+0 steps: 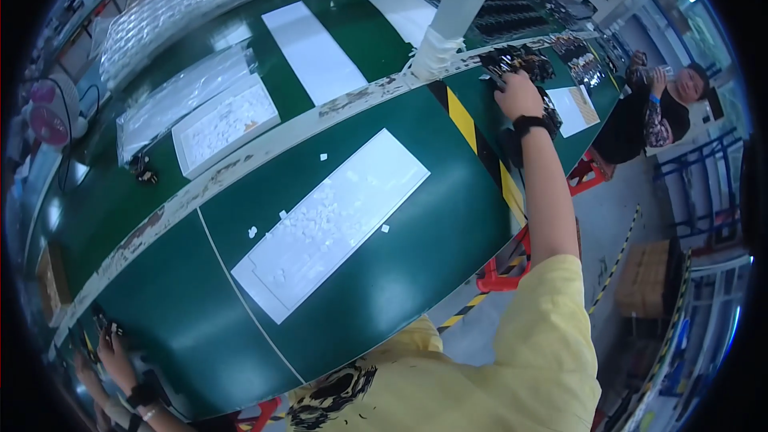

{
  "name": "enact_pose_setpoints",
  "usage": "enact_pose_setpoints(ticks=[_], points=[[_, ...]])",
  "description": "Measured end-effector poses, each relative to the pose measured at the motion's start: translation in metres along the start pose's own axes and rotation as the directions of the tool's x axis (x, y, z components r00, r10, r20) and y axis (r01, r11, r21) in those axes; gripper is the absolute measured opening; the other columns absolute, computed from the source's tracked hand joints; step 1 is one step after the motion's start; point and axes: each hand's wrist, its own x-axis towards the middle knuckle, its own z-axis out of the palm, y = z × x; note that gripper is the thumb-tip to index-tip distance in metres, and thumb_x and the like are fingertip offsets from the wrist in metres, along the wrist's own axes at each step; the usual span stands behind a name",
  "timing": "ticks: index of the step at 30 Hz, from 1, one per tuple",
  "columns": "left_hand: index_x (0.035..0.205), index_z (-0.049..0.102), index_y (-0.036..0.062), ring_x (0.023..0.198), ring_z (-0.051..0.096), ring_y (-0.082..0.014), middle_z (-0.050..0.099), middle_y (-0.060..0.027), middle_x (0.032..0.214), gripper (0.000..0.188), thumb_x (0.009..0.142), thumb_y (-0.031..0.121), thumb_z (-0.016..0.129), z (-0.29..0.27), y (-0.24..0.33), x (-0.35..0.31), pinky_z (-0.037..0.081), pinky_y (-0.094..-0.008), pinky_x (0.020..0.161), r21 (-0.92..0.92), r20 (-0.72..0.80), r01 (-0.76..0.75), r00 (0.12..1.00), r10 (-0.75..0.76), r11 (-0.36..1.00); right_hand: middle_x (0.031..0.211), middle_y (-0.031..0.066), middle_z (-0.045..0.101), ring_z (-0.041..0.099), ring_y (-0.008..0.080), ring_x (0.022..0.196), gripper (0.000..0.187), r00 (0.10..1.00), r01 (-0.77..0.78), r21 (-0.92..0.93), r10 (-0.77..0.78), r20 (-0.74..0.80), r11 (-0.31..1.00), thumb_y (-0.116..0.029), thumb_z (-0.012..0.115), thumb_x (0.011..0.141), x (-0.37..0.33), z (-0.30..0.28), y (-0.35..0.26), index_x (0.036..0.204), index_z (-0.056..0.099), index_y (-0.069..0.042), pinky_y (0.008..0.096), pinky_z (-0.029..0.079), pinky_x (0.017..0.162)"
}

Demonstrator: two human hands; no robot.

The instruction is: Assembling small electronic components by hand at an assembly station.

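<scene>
My right hand point(521, 98), with a dark band at the wrist, stretches to the far right of the green bench. Its fingers are closed at the front of a heap of small black parts point(518, 61) with shiny bits, and a dark piece shows at the fingertips. The exact kind of these parts is too small to make out. My left hand is out of sight. Centrally on the bench lies a long white tray point(394, 162), placed at a slant, with many small white pieces point(320, 220) scattered in it. A few loose white squares point(323, 158) lie beside it.
Yellow-black tape point(462, 122) crosses the bench, left of the heap. A white post point(460, 8) rises behind a raised ledge. Beyond stand another white box point(228, 124) and a flat white panel point(314, 52). Another person's hands point(116, 360) work at lower left; a person point(668, 108) sits far right.
</scene>
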Motion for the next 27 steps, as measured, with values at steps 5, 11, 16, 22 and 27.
enact_pose_setpoints(ticks=[5,11,16,22,27], points=[[0.121,0.05,0.0036,0.089,0.056,-0.0131,0.055,-0.0077,0.113,0.035,0.09,0.021,0.05,0.021,0.117,-0.052,0.044,-0.0214,0.069,-0.134,-0.102,-0.219,0.973,0.206,0.967,0.085,0.0145,0.055,0.057,0.0338,0.076,0.016,0.949,0.242,0.274,-0.168,-0.266,0.931,-0.012,0.056,0.068,-0.035,-0.048,-0.072,0.082,0.056,-0.003,0.0413,0.047,0.065],[0.119,0.044,-0.0053,0.091,0.06,-0.024,0.056,-0.0195,0.107,0.047,0.092,0.033,0.041,0.066,0.293,-0.132,0.049,-0.0337,0.08,-0.717,0.696,0.561,0.546,0.466,0.414,0.072,0.0056,0.047,0.053,0.0216,0.055,0.017,0.624,0.773,0.407,-0.701,-0.347,0.486,-0.007,0.059,0.063,-0.179,-0.124,-0.205,0.077,0.05,-0.009,0.0321,0.042,0.045],[0.122,0.041,0.0001,0.103,0.056,-0.0224,0.052,-0.0151,0.116,0.033,0.095,0.018,0.035,0.087,0.32,-0.141,0.045,-0.0342,0.089,-0.55,0.771,0.826,0.445,0.457,0.124,0.078,0.0043,0.048,0.053,0.0141,0.058,0.022,0.308,0.929,0.336,-0.829,-0.466,0.156,-0.012,0.057,0.066,-0.243,-0.122,-0.237,0.087,0.056,-0.006,0.0257,0.043,0.045],[0.112,0.047,0.0006,0.082,0.061,-0.019,0.059,-0.0101,0.094,0.023,0.093,0.012,0.039,0.089,0.296,-0.127,0.052,-0.0298,0.076,-0.598,0.761,0.798,0.532,0.371,0.082,0.088,0.0083,0.052,0.054,0.0193,0.073,0.026,0.645,0.503,0.862,-0.688,-0.331,0.057,-0.001,0.059,0.066,-0.239,-0.098,-0.247,0.091,0.064,-0.003,0.0269,0.045,0.062],[0.116,0.048,-0.0012,0.063,0.053,-0.0103,0.061,-0.0096,0.092,0.031,0.093,0.017,0.039,0.095,0.26,-0.107,0.045,-0.0204,0.057,-0.633,0.72,0.774,0.583,0.377,0.011,0.089,0.0069,0.053,0.052,0.0131,0.073,0.034,0.728,-0.06,0.994,-0.678,0.106,0.091,-0.022,0.039,0.094,-0.214,-0.081,-0.261,0.082,0.058,0.003,0.0234,0.042,0.065]])
